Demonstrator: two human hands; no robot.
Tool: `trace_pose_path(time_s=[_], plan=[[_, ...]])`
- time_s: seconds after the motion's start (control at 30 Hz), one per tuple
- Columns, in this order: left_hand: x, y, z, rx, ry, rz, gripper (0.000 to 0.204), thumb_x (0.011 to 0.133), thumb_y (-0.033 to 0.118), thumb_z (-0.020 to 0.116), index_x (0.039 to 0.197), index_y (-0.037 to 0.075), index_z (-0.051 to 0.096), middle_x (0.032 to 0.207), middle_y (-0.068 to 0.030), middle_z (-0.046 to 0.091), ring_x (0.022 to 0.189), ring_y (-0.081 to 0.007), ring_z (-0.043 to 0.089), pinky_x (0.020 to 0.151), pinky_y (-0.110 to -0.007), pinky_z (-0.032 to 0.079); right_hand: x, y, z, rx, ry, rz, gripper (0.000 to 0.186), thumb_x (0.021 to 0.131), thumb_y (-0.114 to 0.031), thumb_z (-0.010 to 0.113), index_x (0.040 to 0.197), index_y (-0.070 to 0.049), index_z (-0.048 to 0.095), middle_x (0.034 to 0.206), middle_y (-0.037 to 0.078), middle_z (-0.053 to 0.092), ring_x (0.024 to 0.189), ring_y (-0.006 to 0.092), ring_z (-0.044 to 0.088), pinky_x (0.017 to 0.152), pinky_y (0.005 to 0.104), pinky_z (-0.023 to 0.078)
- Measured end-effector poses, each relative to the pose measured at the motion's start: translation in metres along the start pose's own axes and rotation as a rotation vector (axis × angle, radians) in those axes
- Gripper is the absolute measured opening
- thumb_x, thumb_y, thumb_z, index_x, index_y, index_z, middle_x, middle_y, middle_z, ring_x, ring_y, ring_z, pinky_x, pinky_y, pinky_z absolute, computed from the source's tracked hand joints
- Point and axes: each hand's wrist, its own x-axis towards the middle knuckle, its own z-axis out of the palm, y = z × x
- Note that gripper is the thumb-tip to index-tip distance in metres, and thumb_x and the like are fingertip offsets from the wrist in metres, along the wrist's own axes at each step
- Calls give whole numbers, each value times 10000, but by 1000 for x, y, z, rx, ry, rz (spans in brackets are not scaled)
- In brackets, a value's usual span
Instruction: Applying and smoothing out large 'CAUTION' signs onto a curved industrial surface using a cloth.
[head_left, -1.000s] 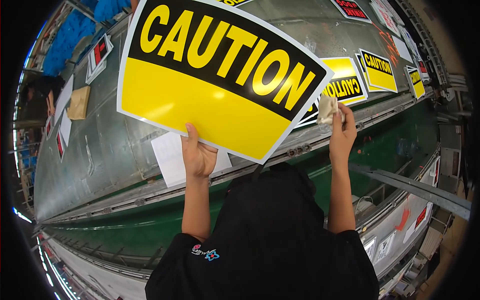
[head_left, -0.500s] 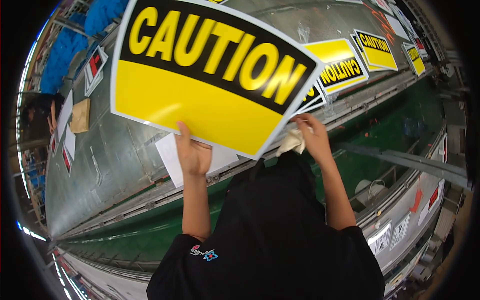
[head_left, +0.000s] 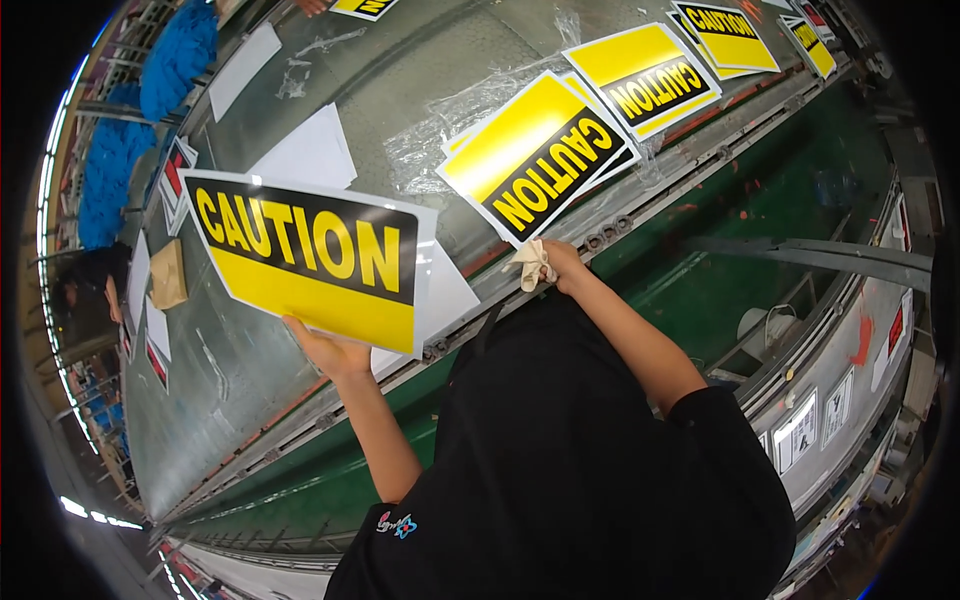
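Yellow-and-black sign (head_left: 300, 262) in the left hand (head_left: 340, 352), pale cloth (head_left: 530, 266) in the right hand (head_left: 563, 265)

A grey metal table (head_left: 245, 365) fills most of the frame, running from the lower left to the upper right, its edges bent by the lens. The person's black shirt (head_left: 570, 430) takes up the lower middle. A green floor (head_left: 720, 250) shows at the right, past the table's near edge.

The yellow-and-black sign is left of centre, its printed face toward the camera: a black band with bold yellow lettering on top, plain yellow below. In the upper centre a pile of similar signs (head_left: 530, 150) lies on the table, black bands toward the person. A second pile (head_left: 640, 80) lies just beside it, up and to the right, with further signs (head_left: 725, 40) toward the upper right. Blue bundles (head_left: 180, 60) hang at the upper left. White sheets (head_left: 305, 150) lie around the held sign. Clear plastic film (head_left: 425, 150) lies left of the first pile, and a brown packet (head_left: 168, 274) at the far left.

The hands are apart. The left hand is clamped on the sign's lower edge, most of its fingers hidden behind. The right hand, at mid-frame, pinches the bunched cloth by the first pile's lower corner; whether they touch cannot be told. Another person's hand (head_left: 313, 5) shows at the top edge.
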Motion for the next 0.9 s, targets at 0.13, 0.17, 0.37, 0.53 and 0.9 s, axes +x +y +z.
trace_pose_path(time_s=[0.13,0.17,0.37,0.53,0.9], plan=[[-3,2,-8,-7,70,17,588,930,549,362,1345,135,412,1352,-56,466,1214,-272,451,1013,-450,354,14,3,7,-41,19,-100,253,905,-249,573,825,-10,590,639,81,585,409,111,484,347,249,392],[-2,1,-6,3,88,20,585,932,547,360,1344,135,415,1353,-58,464,1214,-271,451,1014,-448,354,21,7,6,-32,23,-103,253,905,-249,573,825,-10,590,639,81,585,409,111,484,347,249,392],[3,2,9,2,65,14,589,932,542,366,1343,123,414,1359,-62,458,1220,-272,446,1016,-443,353,30,17,-2,-285,181,-471,167,881,-204,607,843,-45,575,796,36,612,628,107,568,469,239,428],[6,3,4,2,9,3,581,932,530,381,1344,122,411,1356,-68,461,1214,-272,451,1011,-442,359,-39,-16,10,84,125,-380,134,898,-175,573,934,-47,564,785,30,611,626,97,580,454,238,426],[14,-5,4,-4,-233,-113,556,941,500,391,1345,119,405,1328,-52,489,1190,-251,476,1004,-424,375,-169,-102,-5,-240,-54,-842,206,911,-110,545,1048,39,585,863,11,606,795,49,520,709,208,430]])
